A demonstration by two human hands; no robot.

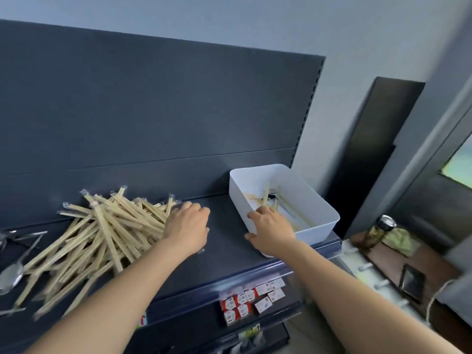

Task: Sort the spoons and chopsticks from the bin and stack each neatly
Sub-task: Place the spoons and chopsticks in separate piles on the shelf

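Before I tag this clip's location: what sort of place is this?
Probably a small shop: dark gondola shelving with a slotted upright, and small red-and-white boxed goods stocked on the shelf below.

Spoons (11,275) blur, cropped at the left edge; right hand (272,232) fingers (255,215) partly hide inside the bin (319,226).

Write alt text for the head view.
A person's right hand reaches into a white bin holding a few chopsticks; the left hand is at a loose chopstick pile on a dark shelf. Spoons lie at far left.
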